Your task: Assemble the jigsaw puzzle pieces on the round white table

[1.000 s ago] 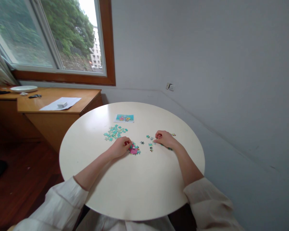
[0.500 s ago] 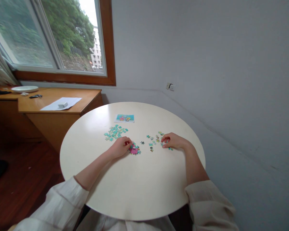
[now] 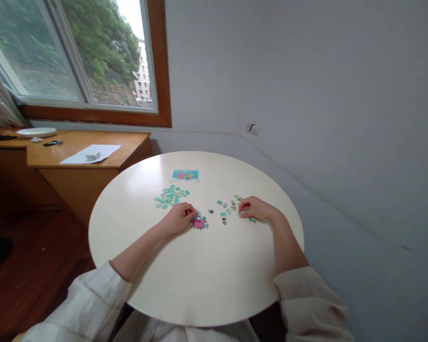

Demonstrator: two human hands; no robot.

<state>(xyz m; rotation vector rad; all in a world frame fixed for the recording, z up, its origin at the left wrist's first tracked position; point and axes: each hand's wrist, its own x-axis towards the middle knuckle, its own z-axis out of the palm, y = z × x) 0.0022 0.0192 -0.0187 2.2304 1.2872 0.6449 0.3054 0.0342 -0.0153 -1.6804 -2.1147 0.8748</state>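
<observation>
On the round cream table, my left hand rests with curled fingers touching a small joined cluster of pink and teal puzzle pieces. A little to the right, my right hand pinches at loose puzzle pieces scattered by its fingertips; what sits between the fingers is too small to name. A heap of teal pieces lies beyond my left hand. Further back lies a small reference picture card.
A wooden desk stands left of the table under the window, carrying a sheet of paper, a white plate and small dark items. Grey walls close in behind and on the right. Dark wooden floor lies to the left.
My right hand has shifted to the right, off the pieces in the middle, and settled on those further right. My left hand has stayed on the pink cluster.
</observation>
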